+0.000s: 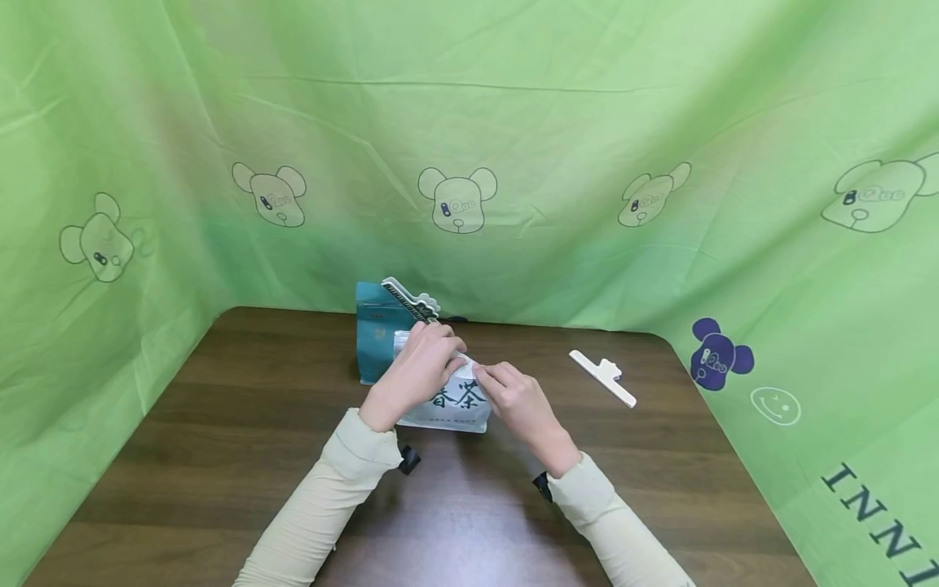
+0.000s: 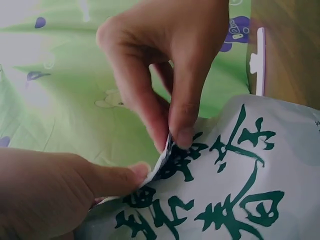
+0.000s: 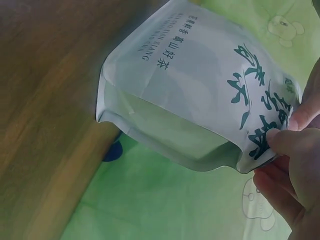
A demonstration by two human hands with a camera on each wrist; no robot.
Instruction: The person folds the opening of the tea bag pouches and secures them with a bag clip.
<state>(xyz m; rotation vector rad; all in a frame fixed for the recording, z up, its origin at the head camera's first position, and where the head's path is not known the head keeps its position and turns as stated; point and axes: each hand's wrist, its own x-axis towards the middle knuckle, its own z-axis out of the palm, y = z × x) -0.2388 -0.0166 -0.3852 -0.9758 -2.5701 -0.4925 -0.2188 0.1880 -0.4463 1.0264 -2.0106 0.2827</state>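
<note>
Sleeves: cream, soft knit, coming in from 6 o'clock over the table point(image 1: 220, 424), a dark wood-grain top with rounded corners.
Right hand point(image 1: 517, 401): at 5 o'clock of the pouch; thumb and forefinger pinched narrow on the pouch's top edge, the other fingers curled behind.
Left hand point(image 1: 418, 368): at 9 o'clock of the pouch top; thumb point(image 2: 117, 180) pressed against the folded edge, fingers curled over it, holding the pouch.
Pouch point(image 1: 456, 401): at table centre, held between both hands; a pale grey-white stand-up bag of smooth, slightly glossy film, with large dark green brush characters on the front and a gusseted, rounded bottom point(image 3: 170, 130) that shows in the right wrist view. Its top is creased and folded where the fingers meet.
Teal bag point(image 1: 376, 334): just behind the pouch at 11 o'clock, upright, boxy, matt.
Toothed clip point(image 1: 409, 300): white and dark, ridged, slanting along the teal bag's top.
White clip point(image 1: 603, 377): at 2 o'clock, well apart from the pouch; a flat, long plastic bar with a small tab, lying on the wood.
Cloth point(image 1: 513, 122): at 12 o'clock and both sides, a wrinkled green sheet printed with bear heads.
</note>
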